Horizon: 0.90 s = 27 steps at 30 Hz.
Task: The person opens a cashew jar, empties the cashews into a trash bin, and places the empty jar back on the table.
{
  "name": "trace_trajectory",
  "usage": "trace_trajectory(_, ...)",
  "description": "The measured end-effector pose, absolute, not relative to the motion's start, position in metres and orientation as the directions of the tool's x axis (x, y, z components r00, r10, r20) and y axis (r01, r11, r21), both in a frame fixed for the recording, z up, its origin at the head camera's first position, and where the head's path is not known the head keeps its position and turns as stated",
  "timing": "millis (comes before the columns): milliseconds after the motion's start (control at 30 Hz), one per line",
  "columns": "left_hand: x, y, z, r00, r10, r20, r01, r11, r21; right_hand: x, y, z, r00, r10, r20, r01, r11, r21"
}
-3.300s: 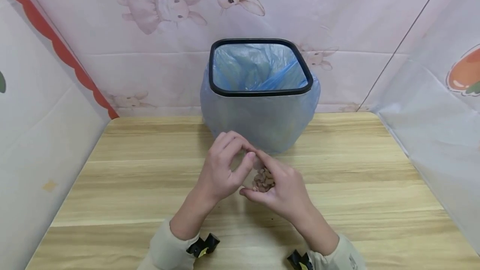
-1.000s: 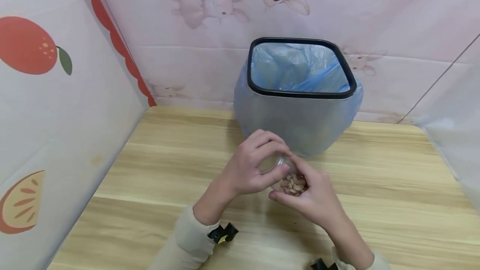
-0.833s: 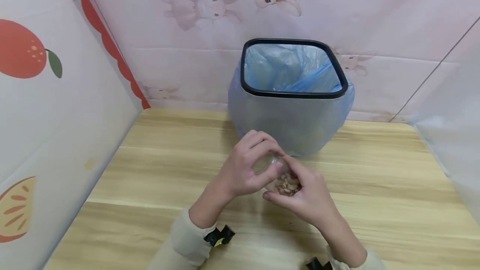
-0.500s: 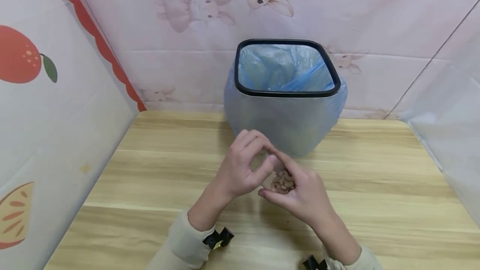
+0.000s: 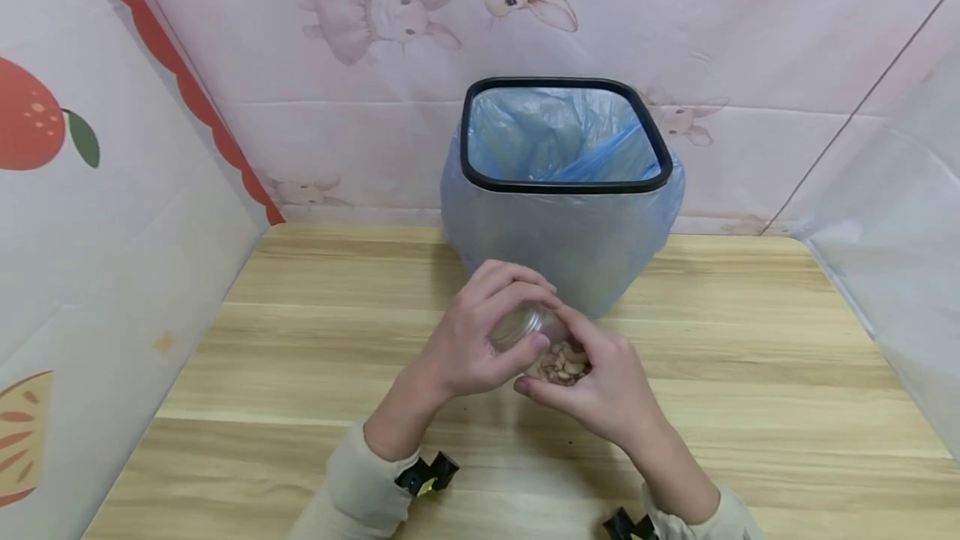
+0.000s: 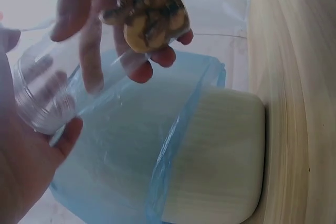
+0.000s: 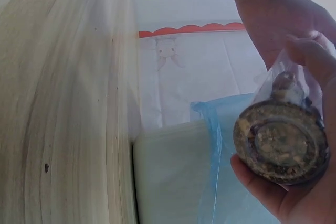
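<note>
In the head view, both hands hold a clear plastic jar [image 5: 531, 322] lying on its side, with cashew nuts [image 5: 564, 363] gathered at its base. The left hand [image 5: 480, 336] curls its fingers and thumb round the clear ribbed end. Whether that end is a lid or a threaded mouth, I cannot tell. At the base end, the right hand [image 5: 600, 382] grips the jar between thumb and fingers. The left wrist view shows the ribbed end [image 6: 44, 98] against the left palm. The jar's round base [image 7: 282, 142] faces the right wrist camera.
Behind the hands stands a pale bin [image 5: 555, 240] with a black rim [image 5: 570, 187] and a blue bag liner [image 5: 517, 132]. It sits at the back of a wooden table [image 5: 337, 273]. Printed cloth walls [image 5: 375, 123] enclose the back and sides.
The head view has swung, shifting the scene sideways. Since half a second ago the left hand has turned slightly on the jar's end, exposing more of it. The right hand keeps its grip.
</note>
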<state>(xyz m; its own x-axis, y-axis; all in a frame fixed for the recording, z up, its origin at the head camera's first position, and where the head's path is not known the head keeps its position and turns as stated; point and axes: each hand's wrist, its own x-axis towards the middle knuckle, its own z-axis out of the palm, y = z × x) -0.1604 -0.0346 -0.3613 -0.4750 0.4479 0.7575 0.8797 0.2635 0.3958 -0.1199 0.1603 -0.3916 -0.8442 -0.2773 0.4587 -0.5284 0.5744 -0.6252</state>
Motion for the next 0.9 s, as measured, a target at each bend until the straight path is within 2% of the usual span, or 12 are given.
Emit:
trace_trajectory(200, -0.162, -0.036, -0.3615, -0.396, 0.491, 0.776, 0.918, 0.197, 0.344, -0.1195, 0.1611, -0.3895, -0.859, -0.304, 0.411, -0.512, 0.512, -0.69)
trace_trajectory(600, -0.1628, -0.036, -0.36, -0.358, 0.479, 0.801, 0.934, 0.18, 0.31, -0.1185, 0.1609, -0.3886, -0.855, -0.322, 0.406, -0.517, 0.494, -0.699)
trace_trajectory(900, -0.164, -0.0335, -0.3618, -0.361, 0.449, 0.817, 0.931, 0.228, 0.286, -0.1195, 0.1591, -0.3908, -0.851, -0.312, 0.423, -0.526, 0.512, -0.68)
